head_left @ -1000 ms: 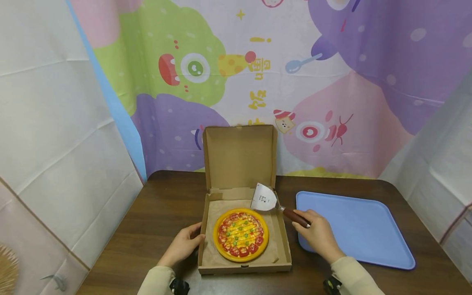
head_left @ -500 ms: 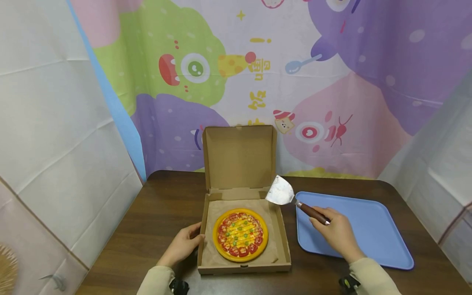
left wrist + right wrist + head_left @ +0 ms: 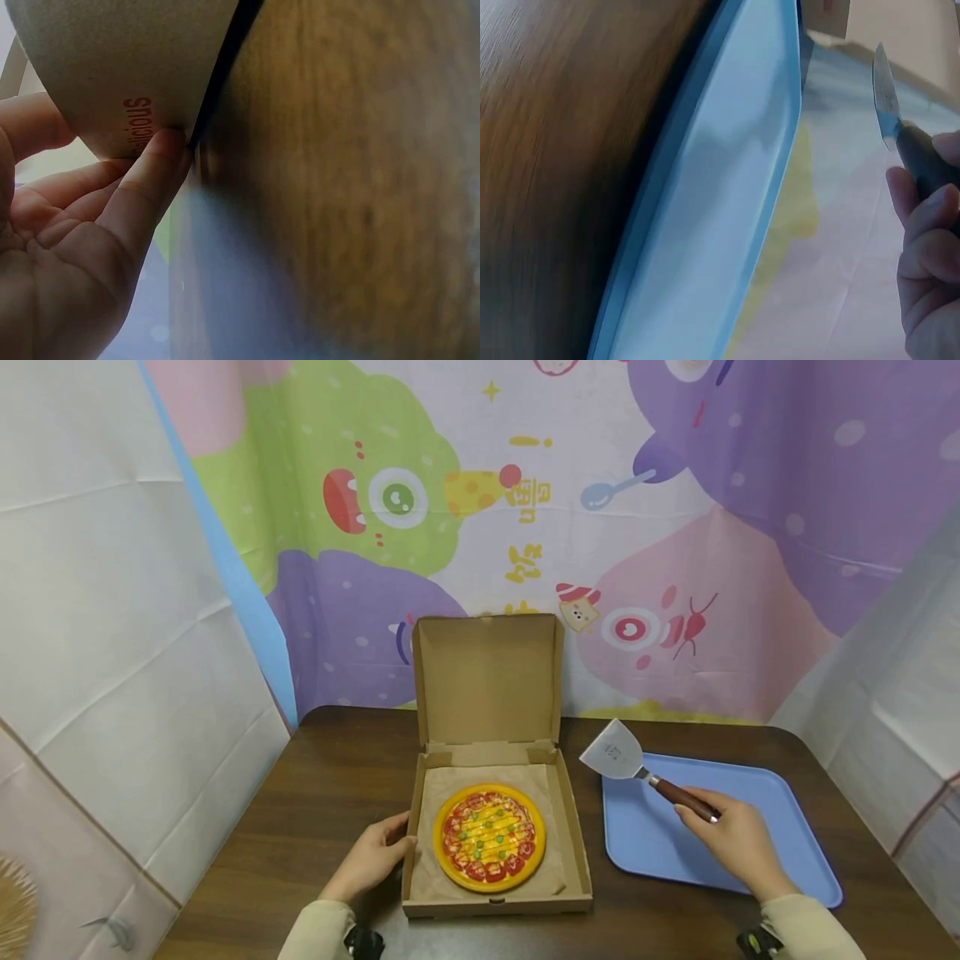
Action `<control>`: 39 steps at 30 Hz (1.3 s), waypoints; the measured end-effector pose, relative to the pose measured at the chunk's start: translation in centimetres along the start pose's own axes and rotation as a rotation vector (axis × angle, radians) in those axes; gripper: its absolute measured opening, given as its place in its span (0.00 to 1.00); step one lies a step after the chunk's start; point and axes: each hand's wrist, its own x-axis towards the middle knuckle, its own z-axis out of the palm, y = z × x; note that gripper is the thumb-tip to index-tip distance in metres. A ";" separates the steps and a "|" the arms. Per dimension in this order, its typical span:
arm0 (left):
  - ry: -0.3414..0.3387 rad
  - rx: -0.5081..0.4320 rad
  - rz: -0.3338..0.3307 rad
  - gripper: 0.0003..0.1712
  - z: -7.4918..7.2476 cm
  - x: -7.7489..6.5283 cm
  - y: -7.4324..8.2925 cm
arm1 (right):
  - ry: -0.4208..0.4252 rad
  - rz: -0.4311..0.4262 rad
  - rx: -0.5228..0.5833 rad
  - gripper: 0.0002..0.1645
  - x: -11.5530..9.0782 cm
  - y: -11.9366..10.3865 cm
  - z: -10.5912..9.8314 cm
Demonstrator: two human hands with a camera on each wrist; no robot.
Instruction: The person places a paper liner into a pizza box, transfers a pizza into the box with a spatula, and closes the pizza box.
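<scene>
An open cardboard pizza box [image 3: 572, 827] stands on the table, holding a round toy-like pizza [image 3: 489, 837] with a yellow rim on brown paper. My left hand [image 3: 375, 857] grips the box's left wall; in the left wrist view its fingers [image 3: 142, 180] lie against the printed outer side, and the thumb tip goes behind the wall's edge. My right hand [image 3: 738, 843] holds a pizza server [image 3: 678, 797] by its dark wooden handle. The server's wide metal blade [image 3: 613, 752] carries nothing and points up and left, over the blue tray's far left corner.
The blue tray [image 3: 720, 818] lies on the brown wooden table [image 3: 300, 827], right of the box. Behind the raised box lid [image 3: 489, 681] hangs a cartoon-printed cloth [image 3: 480, 543]. White panels [image 3: 127, 610] stand along the left side.
My right hand has moved right with the pizza server, from above the box's far right corner to above the tray. The left hand, box and pizza stay in place.
</scene>
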 end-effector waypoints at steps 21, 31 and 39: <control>-0.005 -0.002 -0.012 0.27 0.0 -0.1 0.0 | -0.066 0.099 -0.090 0.21 -1.1 5.9 -3.0; -0.005 0.008 -0.015 0.27 0.0 0.0 -0.1 | -0.078 0.127 -0.131 0.19 -1.8 8.2 -4.1; 0.010 0.006 -0.036 0.27 0.0 -0.1 0.0 | -0.142 0.185 -0.143 0.21 -2.0 9.3 -4.5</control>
